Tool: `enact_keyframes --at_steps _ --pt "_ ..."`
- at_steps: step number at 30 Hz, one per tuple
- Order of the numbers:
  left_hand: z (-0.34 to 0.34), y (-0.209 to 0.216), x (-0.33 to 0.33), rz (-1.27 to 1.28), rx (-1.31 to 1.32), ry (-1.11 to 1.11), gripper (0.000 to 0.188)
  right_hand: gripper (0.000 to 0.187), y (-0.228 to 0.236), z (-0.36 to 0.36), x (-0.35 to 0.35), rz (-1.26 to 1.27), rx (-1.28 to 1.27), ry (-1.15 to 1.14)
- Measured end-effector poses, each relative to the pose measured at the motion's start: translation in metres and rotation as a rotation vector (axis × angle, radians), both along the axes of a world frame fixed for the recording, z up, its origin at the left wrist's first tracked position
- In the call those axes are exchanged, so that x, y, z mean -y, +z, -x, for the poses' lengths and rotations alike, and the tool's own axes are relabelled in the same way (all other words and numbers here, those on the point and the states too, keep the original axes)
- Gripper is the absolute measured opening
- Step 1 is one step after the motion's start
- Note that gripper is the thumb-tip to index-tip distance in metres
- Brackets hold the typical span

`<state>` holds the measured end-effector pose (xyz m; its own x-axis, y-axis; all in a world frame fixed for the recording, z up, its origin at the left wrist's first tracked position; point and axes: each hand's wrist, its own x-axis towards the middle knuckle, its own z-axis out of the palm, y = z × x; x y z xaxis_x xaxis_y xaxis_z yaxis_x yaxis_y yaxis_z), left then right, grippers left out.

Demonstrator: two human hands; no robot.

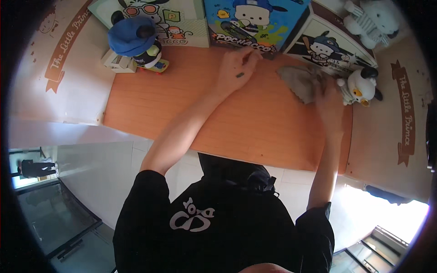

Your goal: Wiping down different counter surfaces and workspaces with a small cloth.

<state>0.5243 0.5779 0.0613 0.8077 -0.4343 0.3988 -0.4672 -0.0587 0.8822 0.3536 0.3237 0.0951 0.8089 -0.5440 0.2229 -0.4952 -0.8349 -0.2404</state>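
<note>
A crumpled grey cloth [297, 83] lies on the orange-brown wooden shelf at the right. My right hand [329, 96], smeared by motion, is closed on the cloth's right side. Just beside that hand sits a white dog figure [362, 87] with black ears and a yellow patch. My left hand [238, 69] is at the foot of a blue cartoon box [255, 22], its fingers curled inward. Whatever those fingers hold, if anything, cannot be made out. A dark mark shows on the back of this hand.
A dog figure in a blue cap [132, 38] stands on a small skateboard at the far left. Behind it leans a pale cartoon box [184, 27]. A white-framed cartoon box [330, 43] carries a plush dog [373, 22]. Printed side walls [82, 73] flank the wooden shelf [246, 123].
</note>
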Motion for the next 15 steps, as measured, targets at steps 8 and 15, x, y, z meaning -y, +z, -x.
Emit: enact_keyframes --at_steps 8,15 --pt "-0.004 -0.008 0.005 -0.062 0.097 -0.037 0.019 0.053 -0.070 -0.006 0.006 0.331 0.236 0.374" --pt "-0.003 -0.014 0.002 -0.021 -0.008 -0.096 0.023 0.053 -0.042 0.012 -0.030 0.192 0.142 0.240"
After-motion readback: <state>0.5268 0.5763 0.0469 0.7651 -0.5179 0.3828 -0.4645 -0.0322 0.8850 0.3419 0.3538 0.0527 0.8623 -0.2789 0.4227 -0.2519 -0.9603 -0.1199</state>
